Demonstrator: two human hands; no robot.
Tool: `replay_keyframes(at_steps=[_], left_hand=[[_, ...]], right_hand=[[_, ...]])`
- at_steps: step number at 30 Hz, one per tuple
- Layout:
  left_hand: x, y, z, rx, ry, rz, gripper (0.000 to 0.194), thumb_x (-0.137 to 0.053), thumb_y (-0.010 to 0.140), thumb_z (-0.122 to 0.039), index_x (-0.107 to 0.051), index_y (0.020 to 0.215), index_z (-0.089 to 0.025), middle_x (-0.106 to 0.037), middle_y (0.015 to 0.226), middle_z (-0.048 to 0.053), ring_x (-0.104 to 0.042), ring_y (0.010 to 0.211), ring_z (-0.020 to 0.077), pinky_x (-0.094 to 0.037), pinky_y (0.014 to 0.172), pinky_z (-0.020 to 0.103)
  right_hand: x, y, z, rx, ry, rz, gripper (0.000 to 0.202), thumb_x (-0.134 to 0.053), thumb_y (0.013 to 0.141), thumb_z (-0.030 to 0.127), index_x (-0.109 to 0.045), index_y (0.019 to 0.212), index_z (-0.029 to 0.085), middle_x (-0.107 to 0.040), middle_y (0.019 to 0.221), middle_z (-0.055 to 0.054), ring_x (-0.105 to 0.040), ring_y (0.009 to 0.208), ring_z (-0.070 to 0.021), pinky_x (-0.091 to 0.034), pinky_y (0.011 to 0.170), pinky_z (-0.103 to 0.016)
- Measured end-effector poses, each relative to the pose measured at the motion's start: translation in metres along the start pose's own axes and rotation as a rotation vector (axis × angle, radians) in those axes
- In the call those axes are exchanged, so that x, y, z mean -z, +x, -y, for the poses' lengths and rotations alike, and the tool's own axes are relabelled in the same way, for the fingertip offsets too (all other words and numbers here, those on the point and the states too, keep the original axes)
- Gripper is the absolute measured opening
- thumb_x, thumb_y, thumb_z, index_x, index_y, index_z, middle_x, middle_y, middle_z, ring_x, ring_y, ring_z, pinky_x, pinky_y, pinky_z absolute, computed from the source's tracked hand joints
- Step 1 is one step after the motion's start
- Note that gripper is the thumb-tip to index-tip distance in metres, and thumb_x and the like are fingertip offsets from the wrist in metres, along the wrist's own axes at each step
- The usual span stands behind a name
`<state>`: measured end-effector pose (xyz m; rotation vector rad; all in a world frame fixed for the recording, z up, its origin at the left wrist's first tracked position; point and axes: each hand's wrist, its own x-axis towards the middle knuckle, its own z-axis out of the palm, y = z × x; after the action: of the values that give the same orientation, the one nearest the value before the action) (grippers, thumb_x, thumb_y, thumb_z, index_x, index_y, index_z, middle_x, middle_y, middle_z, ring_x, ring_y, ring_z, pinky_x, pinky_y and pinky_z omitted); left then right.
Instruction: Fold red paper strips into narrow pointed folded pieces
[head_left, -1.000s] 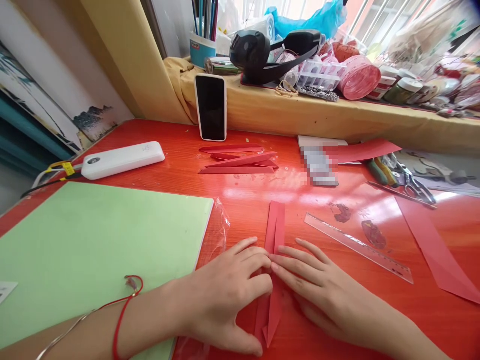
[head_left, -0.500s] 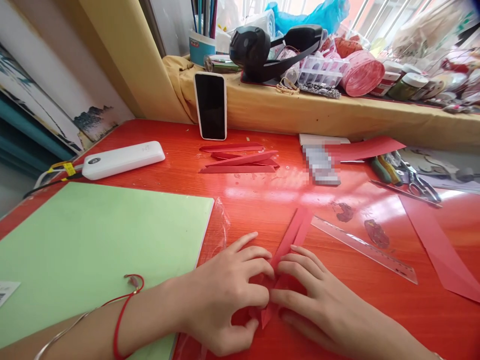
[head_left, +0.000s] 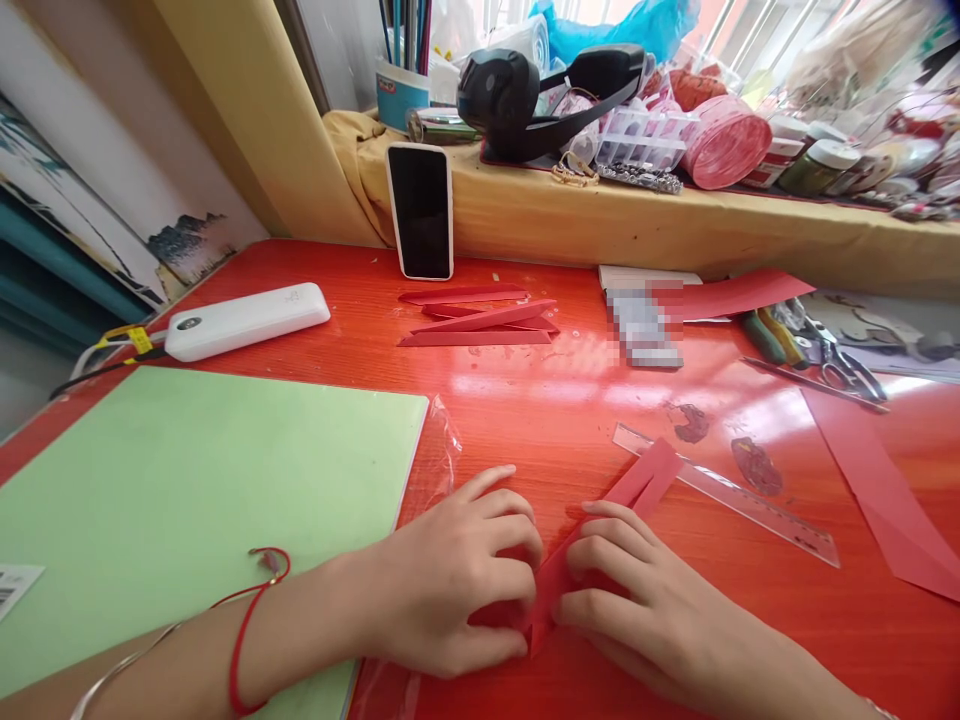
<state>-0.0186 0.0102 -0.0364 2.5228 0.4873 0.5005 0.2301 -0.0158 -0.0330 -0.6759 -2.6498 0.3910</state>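
Note:
A folded red paper strip (head_left: 621, 492) lies slantwise on the red table, its far end crossing a clear ruler (head_left: 757, 500). My left hand (head_left: 472, 580) curls at the near end of the strip, with thumb and index fingertips on its left edge. From the other side, my right hand (head_left: 630, 590) has its bent fingers on the strip, the thumb mostly hidden beneath the hand. Both hands hold the paper low at the table. Beyond them lie several narrow folded red strips (head_left: 480, 320) in a loose pile.
Green sheets (head_left: 225, 460) lie at the left, with clear plastic film along their edge. A white power bank (head_left: 247, 320) and an upright phone (head_left: 420, 212) stand farther back. Scissors (head_left: 844, 360), pliers (head_left: 780, 335) and a wide red paper piece (head_left: 877, 490) are at the right.
The far end of the paper strip has swung to the right and now overlaps the ruler. My left thumb has come in closer to the strip's near end.

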Motion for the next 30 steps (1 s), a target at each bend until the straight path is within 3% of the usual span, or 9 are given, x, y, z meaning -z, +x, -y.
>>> replay_keyframes(at_steps=[5,9,14,20,24,30], left_hand=[[0.0026,0.0018,0.0004,0.072,-0.09,-0.011,0.015,-0.083,0.078,-0.019,-0.069,0.082,-0.021,-0.064,0.096,-0.002,-0.059,0.104,0.0185,-0.016,0.122,0.047],[0.0053,0.0041,-0.0021,0.084,-0.102,-0.026,0.016,-0.076,0.079,-0.009,-0.068,0.078,-0.023,-0.065,0.093,-0.002,-0.059,0.1,0.0184,-0.021,0.12,0.046],[0.0049,0.0054,-0.0058,0.104,-0.074,-0.065,0.015,-0.057,0.084,-0.007,-0.058,0.078,-0.021,-0.06,0.073,-0.002,-0.052,0.075,0.0162,-0.041,0.091,0.035],[0.0017,0.0059,-0.0044,0.22,-0.051,-0.152,0.017,-0.048,0.088,-0.009,-0.051,0.076,-0.02,-0.053,0.067,-0.005,-0.046,0.065,0.0134,-0.039,0.08,0.031],[0.0006,0.0056,-0.0035,0.258,-0.06,-0.222,0.018,-0.047,0.092,-0.011,-0.052,0.077,-0.02,-0.055,0.069,-0.004,-0.045,0.065,0.0142,-0.039,0.077,0.029],[0.0016,0.0043,-0.0064,0.301,-0.093,-0.187,0.013,-0.055,0.093,-0.017,-0.053,0.081,-0.02,-0.06,0.074,-0.002,-0.047,0.07,0.0163,-0.039,0.075,0.03]], right_hand=[[0.0007,0.0018,-0.0001,0.027,0.048,0.016,0.024,-0.041,0.102,0.009,-0.063,0.102,0.019,-0.065,0.092,-0.003,-0.056,0.091,-0.017,-0.044,0.103,-0.041],[0.0024,0.0034,0.0002,0.018,0.05,0.015,0.023,-0.043,0.103,0.011,-0.064,0.106,0.019,-0.067,0.097,-0.005,-0.057,0.096,-0.0181,-0.046,0.101,-0.039],[0.0046,0.0026,0.0004,-0.001,-0.014,0.001,0.024,-0.047,0.1,0.012,-0.067,0.109,0.021,-0.066,0.106,-0.009,-0.058,0.103,-0.022,-0.051,0.091,-0.038],[0.0022,-0.0005,-0.002,0.023,-0.111,-0.049,0.037,-0.048,0.098,0.007,-0.065,0.125,0.026,-0.064,0.119,-0.011,-0.056,0.109,-0.0258,-0.052,0.091,-0.043],[0.0008,0.0013,-0.0022,0.013,-0.126,-0.058,0.033,-0.049,0.098,0.009,-0.066,0.123,0.022,-0.066,0.115,-0.012,-0.058,0.106,-0.0246,-0.053,0.092,-0.044],[0.0013,0.0061,-0.0015,-0.026,-0.074,-0.022,0.025,-0.05,0.099,0.011,-0.066,0.117,0.015,-0.069,0.107,-0.013,-0.061,0.099,-0.0236,-0.055,0.085,-0.04]])
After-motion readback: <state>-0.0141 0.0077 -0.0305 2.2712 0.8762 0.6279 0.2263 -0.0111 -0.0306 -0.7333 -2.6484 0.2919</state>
